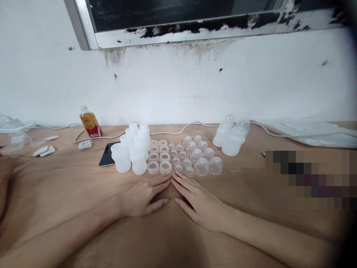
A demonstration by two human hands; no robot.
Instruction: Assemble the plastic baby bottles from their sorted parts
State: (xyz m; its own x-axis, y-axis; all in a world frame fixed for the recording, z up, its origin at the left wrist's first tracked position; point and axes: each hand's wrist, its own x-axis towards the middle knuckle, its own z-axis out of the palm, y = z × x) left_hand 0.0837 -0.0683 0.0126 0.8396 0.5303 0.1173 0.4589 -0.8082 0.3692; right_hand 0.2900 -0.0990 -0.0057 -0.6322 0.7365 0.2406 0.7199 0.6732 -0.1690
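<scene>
Left hand [145, 194] and right hand [203, 203] lie, fingers [159, 180] released; forward nudges could scatter teats [182, 154] toward the counter's [167, 238] back edge.

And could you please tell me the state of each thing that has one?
Left white bottles: standing, uncapped
Ring collars: flat, loose
Clear nipples: loose, tips up
Clear dome caps: loose, off the bottles
Right white bottles: standing, dome-capped
Drink bottle: upright, closed
Smartphone: dark-screened, partly covered
Left hand: palm down, empty
Right hand: palm down, empty
</scene>
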